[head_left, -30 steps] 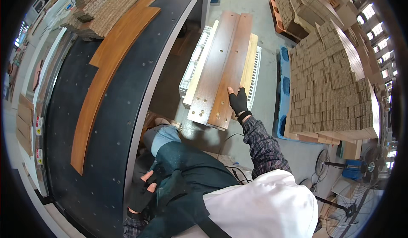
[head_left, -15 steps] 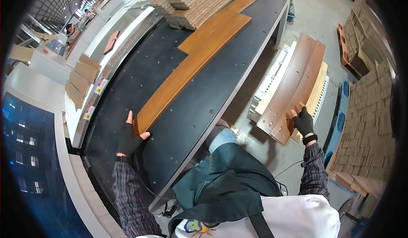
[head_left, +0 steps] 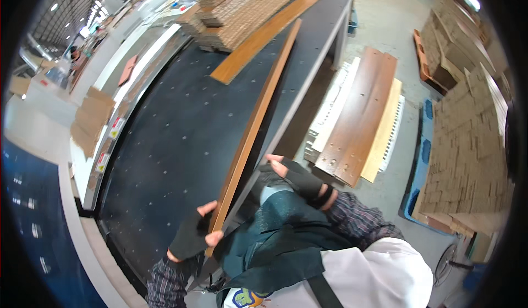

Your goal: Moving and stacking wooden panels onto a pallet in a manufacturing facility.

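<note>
Tilting on edge over the dark surface (head_left: pixel 181 137), a long wooden plank (head_left: pixel 258 115) is clamped at its near end by the left hand (head_left: pixel 191 235); the right hand (head_left: pixel 300 179) hovers open beside that plank, gripping nothing; full lifting is judged unfinished

A long, narrow wooden plank (head_left: pixel 254 126), warm orange-brown, is tipped up on its long edge so that only a thin face shows. It runs lengthwise along the near edge of the dark counter (head_left: pixel 176 143), from the far end near a stack of similar boards to the near end. There the left hand (head_left: pixel 192 235), in a black fingerless glove, grips it, fingers (head_left: pixel 213 237) wrapped around the end
</note>
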A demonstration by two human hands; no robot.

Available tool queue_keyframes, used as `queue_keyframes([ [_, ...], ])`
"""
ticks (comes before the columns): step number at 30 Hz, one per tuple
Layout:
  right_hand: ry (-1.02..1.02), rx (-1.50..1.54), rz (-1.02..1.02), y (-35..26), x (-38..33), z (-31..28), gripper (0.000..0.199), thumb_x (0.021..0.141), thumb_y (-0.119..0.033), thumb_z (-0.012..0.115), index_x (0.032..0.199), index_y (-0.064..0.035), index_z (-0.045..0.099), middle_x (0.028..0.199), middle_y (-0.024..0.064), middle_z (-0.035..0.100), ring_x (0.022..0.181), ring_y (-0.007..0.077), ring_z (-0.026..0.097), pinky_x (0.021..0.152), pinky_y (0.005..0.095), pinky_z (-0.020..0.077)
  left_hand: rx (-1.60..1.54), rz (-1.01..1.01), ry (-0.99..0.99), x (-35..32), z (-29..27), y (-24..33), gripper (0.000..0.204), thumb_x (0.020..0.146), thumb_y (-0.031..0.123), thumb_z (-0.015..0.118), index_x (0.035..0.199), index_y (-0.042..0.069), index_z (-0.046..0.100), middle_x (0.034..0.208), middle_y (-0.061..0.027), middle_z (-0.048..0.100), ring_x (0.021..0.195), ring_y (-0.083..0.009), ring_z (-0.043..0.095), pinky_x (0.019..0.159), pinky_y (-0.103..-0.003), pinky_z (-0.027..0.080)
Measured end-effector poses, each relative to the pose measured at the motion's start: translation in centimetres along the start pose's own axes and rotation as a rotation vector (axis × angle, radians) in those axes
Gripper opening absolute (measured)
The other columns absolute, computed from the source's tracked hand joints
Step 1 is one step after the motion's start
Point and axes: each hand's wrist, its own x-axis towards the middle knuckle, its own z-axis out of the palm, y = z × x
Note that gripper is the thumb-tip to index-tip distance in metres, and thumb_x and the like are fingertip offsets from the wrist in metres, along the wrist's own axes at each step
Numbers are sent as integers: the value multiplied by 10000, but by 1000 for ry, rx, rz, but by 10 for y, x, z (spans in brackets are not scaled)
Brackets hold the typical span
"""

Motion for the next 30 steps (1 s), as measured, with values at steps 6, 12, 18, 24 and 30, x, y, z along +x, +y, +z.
queue_keyframes([
  [6, 30, 230, -186, 17, 9, -10, 433, 1038, -365, 529, 1320, -38, 513, 1186, 40, 597, 1089, 126, 569, 970, 285, 470, -261, -105, -349, -17, 43, -8, 820, 845, 286, 768, 1484, -47, 378, 1376, -149, 541, 1245, -218, 522, 1070, -353, 387],
  [12, 280, 72, -435, -6, -46, -59, 476, 1011, -302, 574, 1368, -3, 472, 1292, 93, 585, 1206, 181, 546, 1042, 330, 420, -304, -166, -572, 25, 73, -15, 761, 858, 379, 688, 1446, -17, 411, 1330, -134, 546, 1168, -209, 551, 998, -348, 438],
  [18, 620, 205, -417, -16, -40, -152, 349, 947, -227, 682, 1186, -3, 562, 1066, 66, 651, 960, 141, 617, 826, 274, 507, -14, 176, -239, 104, 166, -22, 534, 967, 220, 628, 1410, -18, 449, 1232, -163, 629, 1120, -230, 619, 957, -340, 478],
  [24, 813, -250, -163, -18, -17, -220, 349, 895, -265, 718, 1045, 32, 612, 822, 23, 580, 758, 90, 524, 672, 255, 445, 341, 281, -122, 162, 220, -98, 495, 1006, 356, 559, 1412, 83, 484, 909, -231, 704, 831, -349, 709, 708, -427, 535],
  [30, 982, -889, -214, -23, -29, -271, 550, 900, -292, 699, 1313, 36, 543, 1138, 248, 651, 1051, 339, 635, 922, 423, 499, 180, 262, -145, 209, 233, -82, 428, 1034, 268, 507, 1395, 39, 494, 1099, -233, 684, 1009, -326, 681, 847, -392, 521],
])
